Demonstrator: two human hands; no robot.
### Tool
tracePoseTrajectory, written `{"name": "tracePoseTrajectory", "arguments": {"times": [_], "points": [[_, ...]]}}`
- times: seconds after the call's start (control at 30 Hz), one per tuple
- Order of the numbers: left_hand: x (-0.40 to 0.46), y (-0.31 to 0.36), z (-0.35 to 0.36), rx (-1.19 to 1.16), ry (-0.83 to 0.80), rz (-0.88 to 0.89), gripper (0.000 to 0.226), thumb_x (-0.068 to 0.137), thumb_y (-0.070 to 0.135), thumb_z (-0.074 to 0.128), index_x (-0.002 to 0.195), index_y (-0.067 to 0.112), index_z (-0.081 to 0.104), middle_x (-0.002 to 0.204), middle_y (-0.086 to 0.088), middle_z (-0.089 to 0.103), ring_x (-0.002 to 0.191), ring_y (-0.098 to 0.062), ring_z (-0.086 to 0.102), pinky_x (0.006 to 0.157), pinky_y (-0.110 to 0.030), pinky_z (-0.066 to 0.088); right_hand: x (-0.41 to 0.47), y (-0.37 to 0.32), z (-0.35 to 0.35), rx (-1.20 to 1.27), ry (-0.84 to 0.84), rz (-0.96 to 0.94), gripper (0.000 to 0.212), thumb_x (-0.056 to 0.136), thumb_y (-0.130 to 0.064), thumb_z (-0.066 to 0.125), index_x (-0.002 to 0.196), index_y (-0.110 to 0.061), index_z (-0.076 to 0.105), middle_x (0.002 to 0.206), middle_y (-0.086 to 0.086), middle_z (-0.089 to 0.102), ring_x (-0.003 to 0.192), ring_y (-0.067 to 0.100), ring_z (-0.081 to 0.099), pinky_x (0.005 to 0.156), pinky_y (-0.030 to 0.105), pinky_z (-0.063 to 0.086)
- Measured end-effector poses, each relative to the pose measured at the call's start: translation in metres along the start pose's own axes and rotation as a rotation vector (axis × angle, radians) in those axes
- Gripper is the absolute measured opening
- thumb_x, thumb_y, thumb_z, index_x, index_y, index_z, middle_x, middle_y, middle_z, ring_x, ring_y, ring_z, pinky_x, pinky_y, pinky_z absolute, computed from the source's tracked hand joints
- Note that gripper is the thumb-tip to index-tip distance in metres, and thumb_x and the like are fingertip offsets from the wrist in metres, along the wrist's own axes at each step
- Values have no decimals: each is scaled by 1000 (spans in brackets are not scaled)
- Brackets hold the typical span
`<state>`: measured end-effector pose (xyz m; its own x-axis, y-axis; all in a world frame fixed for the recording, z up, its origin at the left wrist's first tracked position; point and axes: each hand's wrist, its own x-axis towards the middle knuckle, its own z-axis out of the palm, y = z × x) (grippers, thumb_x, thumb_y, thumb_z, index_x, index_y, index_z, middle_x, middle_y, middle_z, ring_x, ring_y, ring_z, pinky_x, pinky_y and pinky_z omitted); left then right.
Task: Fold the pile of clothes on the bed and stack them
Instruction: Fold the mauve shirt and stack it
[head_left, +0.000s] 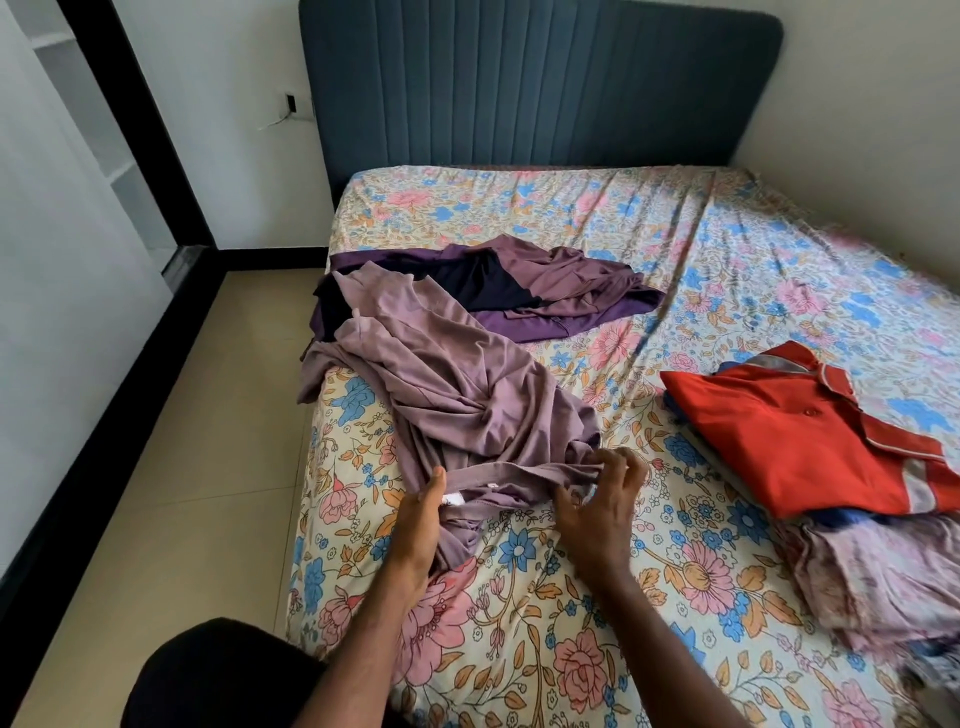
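Note:
A crumpled mauve garment (447, 395) lies across the near left part of the bed. My left hand (418, 525) grips its near hem at the left, thumb up against the cloth. My right hand (602, 499) pinches the same hem at the right with curled fingers. Behind it lies a pile of unfolded clothes (519, 291): mauve, dark purple and navy pieces. At the right a folded red polo shirt (795, 436) tops a stack of folded clothes, with a pale pink patterned piece (872, 582) beneath it.
The bed has a floral sheet (623, 597) and a dark blue padded headboard (540, 83). The bed's left edge drops to a beige tiled floor (192, 467). A white wall stands close on the right. My dark-clad knee (218, 675) is at the bottom left.

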<state>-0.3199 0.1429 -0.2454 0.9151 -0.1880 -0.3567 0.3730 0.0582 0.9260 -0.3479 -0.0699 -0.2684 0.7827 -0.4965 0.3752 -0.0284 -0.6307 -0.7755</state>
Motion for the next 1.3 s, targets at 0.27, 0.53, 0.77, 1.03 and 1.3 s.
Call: {"name": "tracePoseTrajectory", "arguments": {"times": [0.27,0.53,0.77,1.03,1.3], "points": [[-5,0,-2,-128,-27,-110,64,107,51,25,117,8,71,108,-23,73,93,-36,72,75,-38,57,-62,-37,14,-231,-253,-405,26,88,-48,63,114,-42,64,128,-17,57,114,8,46,87,30,33],[-22,23,-4,155,-365,-139,58,108,49,28,115,15,74,113,-18,73,110,-35,69,97,-46,54,-67,-64,9,-49,-243,-85,34,81,-71,62,92,-39,70,126,-28,53,116,-3,46,90,42,35],[10,102,36,937,-446,606,59,94,12,60,127,60,49,136,12,45,123,-4,47,103,-28,43,-5,-79,-71,790,-512,59,14,92,-15,65,100,-12,76,90,16,70,84,23,66,72,32,52],[20,231,92,953,-900,525,22,88,-1,61,99,15,71,139,14,55,128,-4,55,108,-33,46,118,-151,-177,728,-952,-174,30,83,-26,79,82,3,70,72,10,68,63,16,60,67,35,45],[2,386,71,695,-490,960,11,88,14,70,89,10,60,72,-7,54,69,-15,46,65,-26,37,239,-206,-238,536,-873,-226,64,77,-48,84,95,11,67,101,23,57,95,33,49,80,44,38]]}}
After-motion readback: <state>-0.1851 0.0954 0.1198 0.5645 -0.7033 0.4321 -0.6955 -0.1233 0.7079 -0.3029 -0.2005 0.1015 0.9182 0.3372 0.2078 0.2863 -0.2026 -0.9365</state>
